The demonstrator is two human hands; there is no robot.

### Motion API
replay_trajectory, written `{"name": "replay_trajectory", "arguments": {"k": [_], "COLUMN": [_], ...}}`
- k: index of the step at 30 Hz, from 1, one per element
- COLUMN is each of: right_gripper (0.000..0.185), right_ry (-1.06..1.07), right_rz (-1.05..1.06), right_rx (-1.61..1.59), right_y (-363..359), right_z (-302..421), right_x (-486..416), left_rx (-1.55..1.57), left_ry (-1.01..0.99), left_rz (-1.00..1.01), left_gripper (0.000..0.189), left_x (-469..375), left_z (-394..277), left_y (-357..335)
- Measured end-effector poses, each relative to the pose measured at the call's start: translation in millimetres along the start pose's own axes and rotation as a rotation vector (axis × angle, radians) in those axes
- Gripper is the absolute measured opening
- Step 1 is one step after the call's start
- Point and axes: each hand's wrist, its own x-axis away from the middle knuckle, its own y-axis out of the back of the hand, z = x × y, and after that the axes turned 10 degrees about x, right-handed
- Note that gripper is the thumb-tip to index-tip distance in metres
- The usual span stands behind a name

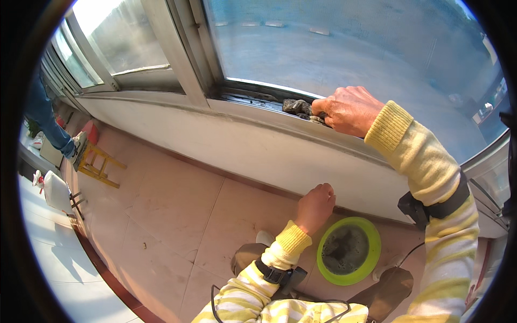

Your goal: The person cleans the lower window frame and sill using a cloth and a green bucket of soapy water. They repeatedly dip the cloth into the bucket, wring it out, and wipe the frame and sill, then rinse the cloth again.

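My right hand (348, 110) grips a dark, wet, crumpled rag (298, 107) and presses it into the metal window track (258, 101) under the large glass pane (323, 56). Part of the rag is hidden behind the fingers. My left hand (316, 206) hangs loosely curled before the white wall below the sill; whether it holds anything is not visible. Just right of it and lower, a lime-green basin (375, 258) of murky grey water (345, 248) with some foam stands on the tiled floor.
At the left, a person in jeans (50, 121) stands with a foot on a yellow stool (97, 167). A white bag (56, 191) is near the left wall. My knees flank the basin. A dark cable (412, 252) runs near my right leg.
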Motion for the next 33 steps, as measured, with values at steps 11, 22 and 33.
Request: {"name": "replay_trajectory", "arguments": {"k": [11,22,33], "right_gripper": [0.017,0.020,0.010], "right_ry": [-0.157,0.036,0.007], "right_rz": [-0.178,-0.199,-0.170], "right_rx": [-0.041,-0.216,-0.014], "right_y": [-24,-24,-14], "right_z": [-42,-18,-4], "right_x": [89,28,22], "left_rx": [-0.182,-0.203,-0.192], "left_ry": [-0.144,-0.219,-0.203], "left_rz": [0.294,0.325,0.396], "left_gripper": [0.016,0.016,0.019], "left_x": [-14,-22,-19], "left_z": [10,24,11], "left_y": [-52,-48,-29]}}
